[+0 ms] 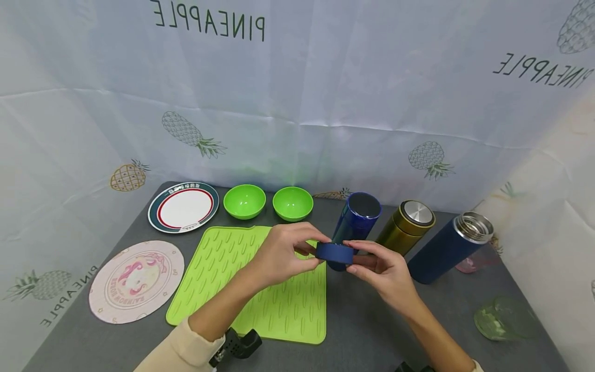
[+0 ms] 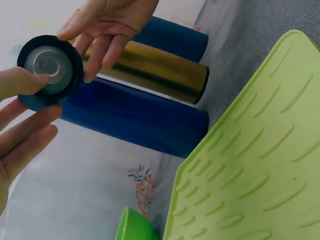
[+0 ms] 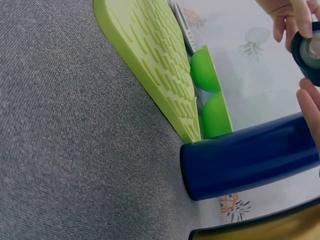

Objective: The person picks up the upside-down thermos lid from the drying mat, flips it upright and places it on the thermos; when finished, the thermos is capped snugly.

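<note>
Both hands hold a dark blue round lid (image 1: 334, 253) between them, above the table. My left hand (image 1: 282, 254) pinches its left side, the thumb reaching onto the pale, ringed underside seen in the left wrist view. On the opposite side, my right hand (image 1: 387, 271) grips the edge with thumb and fingers. Right behind the lid stands a glossy blue tumbler (image 1: 355, 219), its top uncovered. A gold flask (image 1: 401, 231) with a steel-topped lid is beside it. Farther right is a dark blue flask (image 1: 446, 250) with a bare threaded steel neck.
A green ridged mat (image 1: 279, 315) lies under the left forearm. Two green bowls (image 1: 244, 201) stand behind it. At left are a rimmed plate (image 1: 183, 207) and a pink round mat (image 1: 136, 281). A clear greenish glass (image 1: 499, 318) is at the right; a patterned curtain hangs behind.
</note>
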`<state>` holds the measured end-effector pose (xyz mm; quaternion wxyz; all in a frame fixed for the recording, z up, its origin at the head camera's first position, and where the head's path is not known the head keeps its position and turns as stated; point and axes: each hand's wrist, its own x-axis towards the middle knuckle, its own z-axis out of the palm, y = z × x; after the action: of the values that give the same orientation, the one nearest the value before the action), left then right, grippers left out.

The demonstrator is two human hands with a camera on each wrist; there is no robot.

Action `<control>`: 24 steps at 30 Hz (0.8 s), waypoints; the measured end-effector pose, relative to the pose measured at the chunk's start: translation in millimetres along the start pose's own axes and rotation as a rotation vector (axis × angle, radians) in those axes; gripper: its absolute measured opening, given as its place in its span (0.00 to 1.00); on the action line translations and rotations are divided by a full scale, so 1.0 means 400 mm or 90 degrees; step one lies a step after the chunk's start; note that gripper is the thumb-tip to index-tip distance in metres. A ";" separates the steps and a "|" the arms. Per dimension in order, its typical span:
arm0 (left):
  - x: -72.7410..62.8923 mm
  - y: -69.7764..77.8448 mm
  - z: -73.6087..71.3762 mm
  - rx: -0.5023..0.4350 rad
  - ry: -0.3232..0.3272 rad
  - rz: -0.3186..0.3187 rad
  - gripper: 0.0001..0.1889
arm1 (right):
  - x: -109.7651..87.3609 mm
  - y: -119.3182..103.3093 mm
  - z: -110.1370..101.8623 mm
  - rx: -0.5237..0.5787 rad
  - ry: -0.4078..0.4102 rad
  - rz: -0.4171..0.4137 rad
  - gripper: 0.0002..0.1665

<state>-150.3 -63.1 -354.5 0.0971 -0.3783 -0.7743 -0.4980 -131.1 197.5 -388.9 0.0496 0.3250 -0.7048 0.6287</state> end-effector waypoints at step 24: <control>-0.004 0.011 0.012 -0.043 0.002 -0.035 0.21 | 0.003 0.009 0.006 -0.027 0.022 -0.079 0.24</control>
<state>-145.1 -59.0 -354.6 0.0717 -0.3589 -0.7671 -0.5268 -133.2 194.6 -392.0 0.1075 0.3563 -0.6952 0.6150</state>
